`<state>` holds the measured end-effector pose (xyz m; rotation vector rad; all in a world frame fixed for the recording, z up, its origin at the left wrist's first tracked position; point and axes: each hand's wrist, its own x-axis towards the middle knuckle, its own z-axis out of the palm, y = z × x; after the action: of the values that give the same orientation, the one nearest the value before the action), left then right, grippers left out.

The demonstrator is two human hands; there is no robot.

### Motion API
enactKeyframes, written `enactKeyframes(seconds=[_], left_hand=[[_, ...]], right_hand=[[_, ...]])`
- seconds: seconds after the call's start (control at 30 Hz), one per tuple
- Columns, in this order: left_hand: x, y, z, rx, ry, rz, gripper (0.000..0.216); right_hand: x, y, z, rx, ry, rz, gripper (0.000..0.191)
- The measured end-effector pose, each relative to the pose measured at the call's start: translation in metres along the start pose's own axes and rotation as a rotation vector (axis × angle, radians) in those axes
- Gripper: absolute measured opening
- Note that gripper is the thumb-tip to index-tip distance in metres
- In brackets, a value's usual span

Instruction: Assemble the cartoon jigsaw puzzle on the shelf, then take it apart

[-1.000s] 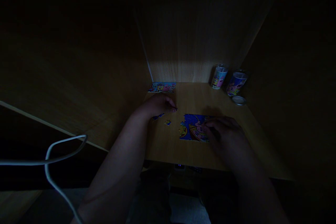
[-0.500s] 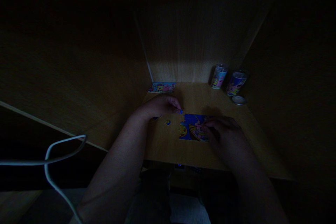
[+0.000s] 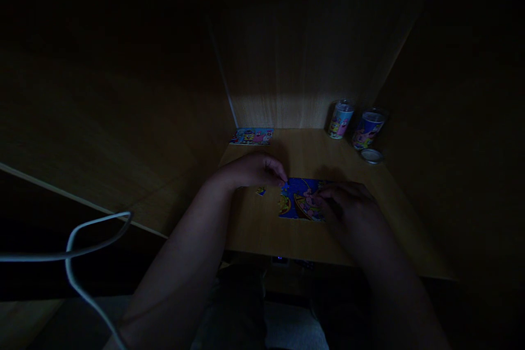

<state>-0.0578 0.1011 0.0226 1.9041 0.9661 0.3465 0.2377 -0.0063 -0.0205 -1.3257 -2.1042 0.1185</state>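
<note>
A partly joined jigsaw puzzle [image 3: 301, 186] with a blue cartoon picture lies on the wooden tabletop. At its upper left corner, my left hand [image 3: 264, 169] pinches a small blue puzzle piece [image 3: 284, 187], which touches or nearly touches the puzzle's edge. My right hand [image 3: 346, 199] lies over the puzzle's right part with curled fingers, the fingertips pressing on it and hiding that side. A loose yellow and blue puzzle piece [image 3: 261, 191] rests on the table just below my left hand.
At the back left lies another puzzle [image 3: 251, 136] with cartoon figures. Two cartoon-printed cans [image 3: 340, 120] [image 3: 368, 130] stand at the back right, with a round metal lid [image 3: 372, 156] before them. Wooden panels [image 3: 283, 76] enclose the table. A white cable [image 3: 69, 262] loops at the left.
My left hand has moved slightly right and down, bringing the blue piece to the puzzle's upper left corner. My right hand stays where it was on the puzzle.
</note>
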Motion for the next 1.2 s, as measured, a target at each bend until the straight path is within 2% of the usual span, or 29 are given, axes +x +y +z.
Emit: enactKeyframes(seconds=[0.4, 1.2], left_hand=[[-0.0003, 0.0052, 0.0025, 0.025, 0.008, -0.037, 0.018], [0.0006, 0.0032, 0.0025, 0.029, -0.009, -0.045, 0.013]], right_hand=[[-0.0005, 0.0008, 0.0017, 0.01, 0.013, 0.003, 0.014], [0.0007, 0.0014, 0.0007, 0.01, 0.001, -0.006, 0.014]])
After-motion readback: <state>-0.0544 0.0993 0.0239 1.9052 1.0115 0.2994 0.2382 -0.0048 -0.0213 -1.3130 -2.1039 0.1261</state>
